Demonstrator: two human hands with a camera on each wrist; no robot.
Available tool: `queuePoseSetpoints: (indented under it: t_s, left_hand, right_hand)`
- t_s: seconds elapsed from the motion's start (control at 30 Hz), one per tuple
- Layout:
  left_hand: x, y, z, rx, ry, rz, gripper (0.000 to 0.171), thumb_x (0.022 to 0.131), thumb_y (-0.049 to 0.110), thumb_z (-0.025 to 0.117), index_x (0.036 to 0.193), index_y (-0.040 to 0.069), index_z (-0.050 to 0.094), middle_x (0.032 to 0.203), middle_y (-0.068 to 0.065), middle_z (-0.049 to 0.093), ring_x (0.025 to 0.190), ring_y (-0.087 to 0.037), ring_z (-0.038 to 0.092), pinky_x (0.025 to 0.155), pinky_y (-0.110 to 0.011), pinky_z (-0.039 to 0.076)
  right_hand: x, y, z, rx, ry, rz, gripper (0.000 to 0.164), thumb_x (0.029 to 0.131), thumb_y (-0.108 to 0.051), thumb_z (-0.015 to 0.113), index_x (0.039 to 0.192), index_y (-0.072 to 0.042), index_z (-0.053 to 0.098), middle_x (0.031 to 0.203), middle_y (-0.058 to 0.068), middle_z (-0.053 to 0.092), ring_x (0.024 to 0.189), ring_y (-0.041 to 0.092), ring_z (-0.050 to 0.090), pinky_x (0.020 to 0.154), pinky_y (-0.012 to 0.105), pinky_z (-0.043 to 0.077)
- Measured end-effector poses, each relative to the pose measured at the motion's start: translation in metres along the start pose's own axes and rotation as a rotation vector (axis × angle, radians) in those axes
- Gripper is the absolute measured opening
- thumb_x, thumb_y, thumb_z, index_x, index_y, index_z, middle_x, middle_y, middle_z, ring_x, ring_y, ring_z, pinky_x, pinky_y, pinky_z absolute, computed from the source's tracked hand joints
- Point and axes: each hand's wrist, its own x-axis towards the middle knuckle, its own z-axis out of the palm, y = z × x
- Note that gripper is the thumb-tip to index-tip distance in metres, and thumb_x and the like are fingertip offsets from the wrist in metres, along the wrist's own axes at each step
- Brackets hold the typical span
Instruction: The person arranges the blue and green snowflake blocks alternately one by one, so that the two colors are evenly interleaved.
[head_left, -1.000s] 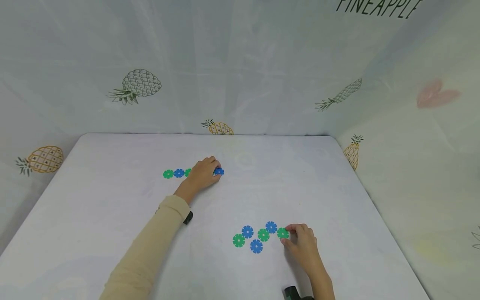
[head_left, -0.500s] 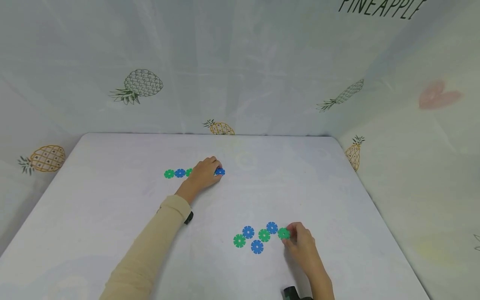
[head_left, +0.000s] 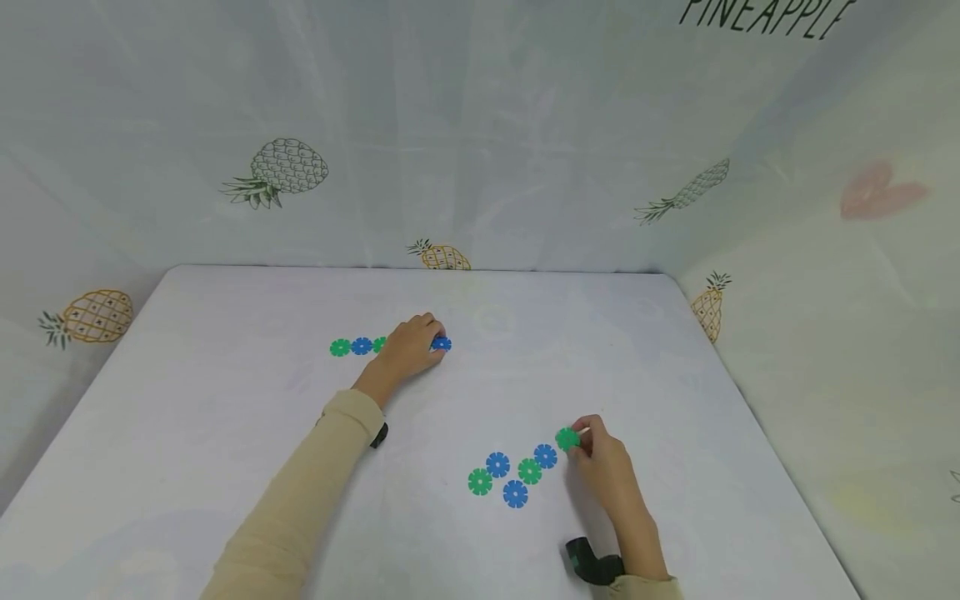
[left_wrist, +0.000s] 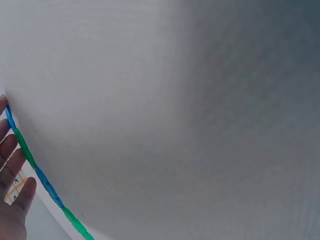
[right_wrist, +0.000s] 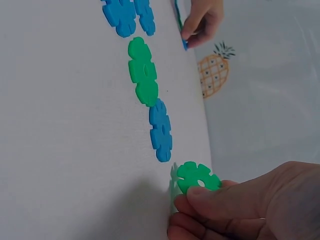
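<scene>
In the head view, my left hand (head_left: 408,343) lies over a row of flat, notched building discs at the back. Its thumb and index finger hold the blue disc (head_left: 442,343) at the row's right end. A green disc (head_left: 341,347), a blue disc (head_left: 362,346) and part of another green one show left of it; the hand hides the middle. My right hand (head_left: 609,467) pinches a green disc (head_left: 567,439) between thumb and fingers. The right wrist view shows this green disc (right_wrist: 192,175) tilted, apart from the nearest blue disc (right_wrist: 160,131).
Left of my right hand lie loose discs: blue ones (head_left: 545,456) (head_left: 498,465) (head_left: 515,494) and green ones (head_left: 529,472) (head_left: 480,482). They rest on a white table (head_left: 637,358). A pineapple-print cloth (head_left: 525,167) stands behind and beside it.
My right hand has picked up the green disc from the loose group and moved it slightly away towards the back. The left hand stays in place at the row.
</scene>
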Motion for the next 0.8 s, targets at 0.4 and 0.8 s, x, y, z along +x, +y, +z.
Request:
queuePoseSetpoints:
  t_s: [0.4, 0.8]
  left_hand:
    - [0.000, 0.001, 0.001, -0.005, -0.005, -0.012, 0.032, 0.088, 0.027, 0.063, 0.112, 0.006, 0.059, 0.112, -0.010, 0.055, 0.106, -0.025, 0.052, 0.095, -0.041, 0.044]
    - [0.000, -0.001, 0.001, -0.002, 0.014, 0.004, 0.032, 0.087, 0.027, 0.062, 0.111, 0.006, 0.060, 0.111, -0.010, 0.056, 0.106, -0.025, 0.053, 0.094, -0.042, 0.045]
  right_hand:
    - [0.036, -0.022, 0.006, -0.023, -0.075, -0.003, 0.022, 0.083, -0.002, 0.060, 0.103, -0.006, 0.051, 0.075, 0.006, 0.054, 0.065, 0.017, 0.047, 0.059, 0.027, 0.042]
    - [0.076, -0.047, 0.020, -0.043, -0.125, -0.057, 0.018, 0.085, -0.003, 0.060, 0.101, -0.007, 0.052, 0.078, 0.008, 0.057, 0.066, 0.018, 0.048, 0.060, 0.027, 0.042]
